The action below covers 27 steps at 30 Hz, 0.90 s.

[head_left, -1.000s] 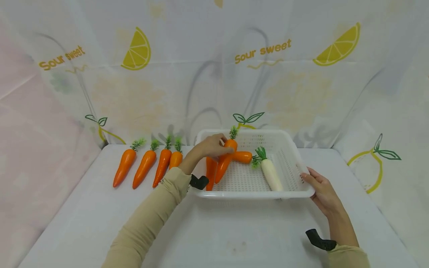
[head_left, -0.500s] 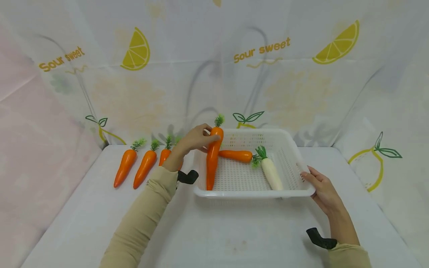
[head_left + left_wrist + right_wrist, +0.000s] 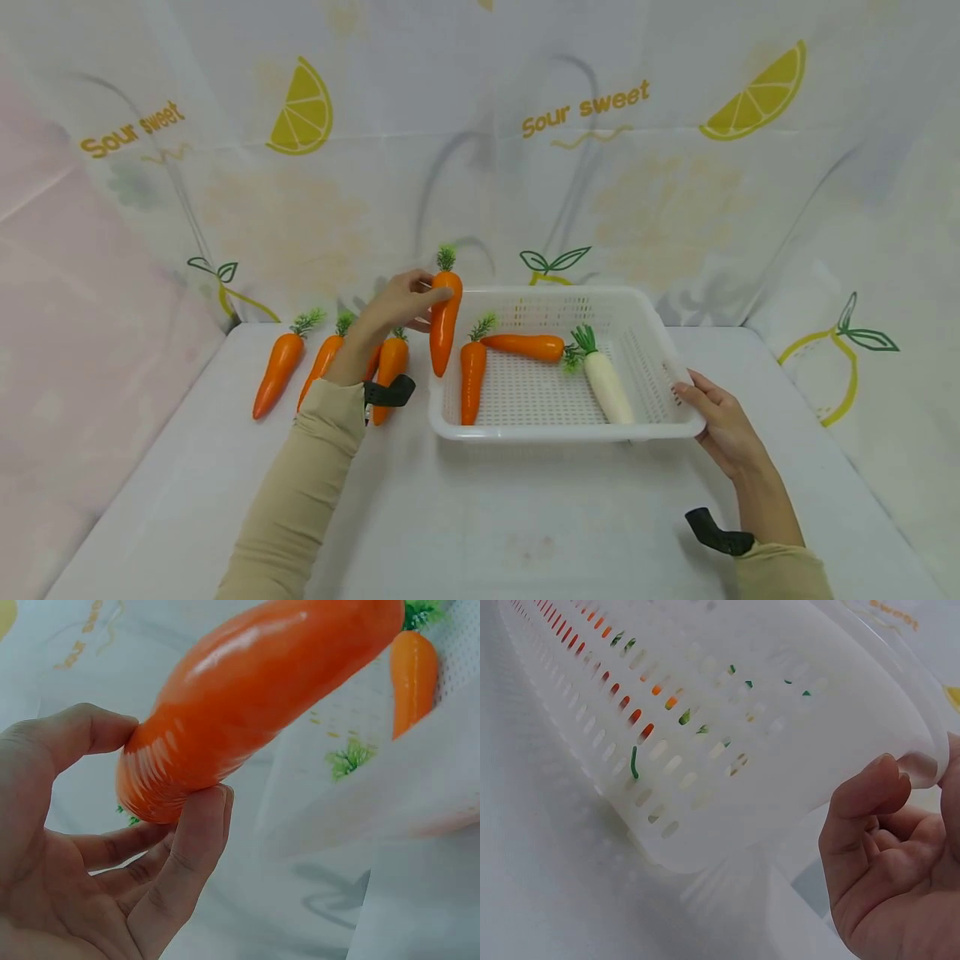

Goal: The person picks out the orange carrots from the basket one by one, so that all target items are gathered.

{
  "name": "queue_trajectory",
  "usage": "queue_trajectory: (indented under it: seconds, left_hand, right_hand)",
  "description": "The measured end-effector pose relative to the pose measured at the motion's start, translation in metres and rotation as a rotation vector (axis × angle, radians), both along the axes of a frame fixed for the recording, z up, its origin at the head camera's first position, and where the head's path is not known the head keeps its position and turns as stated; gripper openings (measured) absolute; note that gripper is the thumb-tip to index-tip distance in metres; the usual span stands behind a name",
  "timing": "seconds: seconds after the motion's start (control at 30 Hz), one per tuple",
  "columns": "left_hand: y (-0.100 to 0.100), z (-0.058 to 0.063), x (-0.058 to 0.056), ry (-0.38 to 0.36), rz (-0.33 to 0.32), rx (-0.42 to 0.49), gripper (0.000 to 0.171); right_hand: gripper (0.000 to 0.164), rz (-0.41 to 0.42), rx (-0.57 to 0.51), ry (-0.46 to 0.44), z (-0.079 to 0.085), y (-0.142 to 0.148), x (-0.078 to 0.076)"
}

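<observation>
Two beige sleeves (image 3: 296, 492): at the lower edge, each with a black curved piece (image 3: 720, 534) by the cuff.
Right hand (image 3: 723, 421): clamped on the white basket (image 3: 562, 432) at its right side, thumb over the rim, fingers curled.
Basket build: slotted walls, perforated floor, white table (image 3: 525, 517) beneath.
Basket contents: one carrot (image 3: 472, 383) lengthwise along the left wall; a second carrot (image 3: 525, 347) crosswise, tuft beside the white radish (image 3: 609, 390).
Table row: four carrots (image 3: 278, 375) left of the basket, tufts pointing away, some partly covered by the left arm.
Left hand (image 3: 408, 300): thumb and fingers pinching the held carrot (image 3: 446, 321) near its leafy end.
Held carrot, position: raised near the basket's far left corner, almost upright, tuft up, tip down; contact with the rim, cannot tell.
Held carrot, finish: bright glossy orange, fine ridges at the crown, smooth body with pale highlights, tapering; feathery green tuft.
Backdrop (image 3: 480, 200): pale cloth printed with yellow lemon slices and "Sour sweet".
</observation>
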<state>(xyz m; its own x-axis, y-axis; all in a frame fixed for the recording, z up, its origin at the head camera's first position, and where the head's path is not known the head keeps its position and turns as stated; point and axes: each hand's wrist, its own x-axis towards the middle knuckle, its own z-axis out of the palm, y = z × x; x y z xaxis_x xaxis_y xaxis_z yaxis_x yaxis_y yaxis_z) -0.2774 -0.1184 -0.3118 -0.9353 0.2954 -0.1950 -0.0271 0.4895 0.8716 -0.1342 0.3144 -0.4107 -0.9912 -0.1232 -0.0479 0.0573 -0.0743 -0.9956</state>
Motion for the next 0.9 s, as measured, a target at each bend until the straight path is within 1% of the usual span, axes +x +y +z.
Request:
queue_trajectory:
  seconds: [0.1, 0.23, 0.43, 0.53, 0.67, 0.8, 0.9]
  left_hand:
    - [-0.01, -0.001, 0.0, 0.003, 0.008, -0.003, 0.06]
    - [-0.022, -0.003, 0.001, 0.004, 0.03, -0.002, 0.063]
    - [-0.033, -0.008, 0.003, -0.013, 0.064, -0.04, 0.067]
    - [-0.036, -0.015, 0.004, -0.03, 0.078, -0.06, 0.067]
    - [-0.039, -0.028, 0.004, -0.048, 0.084, -0.07, 0.066]
    - [-0.04, -0.038, 0.005, -0.036, 0.087, -0.095, 0.066]
    - [-0.039, -0.045, 0.007, -0.001, 0.077, -0.157, 0.066]
  right_hand:
    - [0.047, 0.002, -0.004, -0.003, 0.0, 0.0, 0.0]
    - [0.048, 0.0, 0.002, -0.008, 0.0, 0.0, 0.0]
    - [0.049, -0.003, -0.001, -0.006, -0.001, 0.0, 0.001]
    - [0.05, 0.0, -0.003, -0.002, -0.001, 0.0, 0.001]
    - [0.048, 0.006, -0.01, 0.005, -0.001, 0.0, 0.0]
    - [0.048, 0.011, -0.023, 0.005, -0.002, 0.001, -0.001]
    - [0.047, 0.011, -0.023, 0.004, -0.002, 0.001, -0.001]
